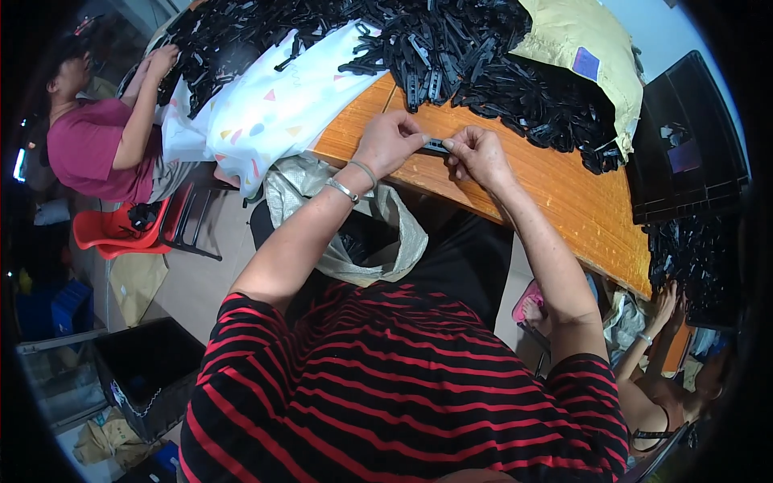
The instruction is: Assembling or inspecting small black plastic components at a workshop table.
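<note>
A small narrow black plastic piece [436, 146] spans the gap between my two hands, just above the front edge of the wooden table [555, 189]. My left hand [389, 145] pinches its left end between thumb and forefinger. At the other end, the thumb and fingers of my right hand [481, 156] grip it, partly hiding that end. Beyond my hands lies a big heap of similar black plastic pieces [451, 52], spreading across the back of the table.
A yellowish sack [592, 44] spills pieces at the back right, beside a black crate [684, 145]. Patterned white cloth [266, 101] covers the table's left. Below my left arm hangs an open woven sack [403, 241]. Co-workers sit left [97, 153] and lower right [652, 394].
</note>
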The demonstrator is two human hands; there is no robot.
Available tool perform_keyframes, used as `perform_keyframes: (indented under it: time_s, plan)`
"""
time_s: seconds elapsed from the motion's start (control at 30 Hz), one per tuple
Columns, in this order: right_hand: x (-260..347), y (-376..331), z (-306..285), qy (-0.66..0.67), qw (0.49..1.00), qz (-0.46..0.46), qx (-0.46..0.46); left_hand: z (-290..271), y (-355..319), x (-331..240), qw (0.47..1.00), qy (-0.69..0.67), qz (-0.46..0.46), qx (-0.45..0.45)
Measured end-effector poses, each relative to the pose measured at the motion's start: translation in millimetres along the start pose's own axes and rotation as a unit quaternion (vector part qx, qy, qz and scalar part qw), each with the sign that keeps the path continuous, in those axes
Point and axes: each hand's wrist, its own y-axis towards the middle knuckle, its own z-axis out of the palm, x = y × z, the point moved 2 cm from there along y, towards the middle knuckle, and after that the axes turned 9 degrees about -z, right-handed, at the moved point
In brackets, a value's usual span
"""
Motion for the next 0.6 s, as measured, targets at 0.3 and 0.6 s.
perform_keyframes:
  time_s: [0.3,0.6]
  plan:
    - [0.4,11.3,-4.0,-0.09,0.996,0.007,0.017,0.2,4.4,-13.3,0.989,0.132,-0.062,-0.004]
    - [-9.3,-16.0,-17.0,-0.098,0.993,-0.02,0.059,-34.1,-52.1,-2.2,0.987,0.138,-0.015,0.081]
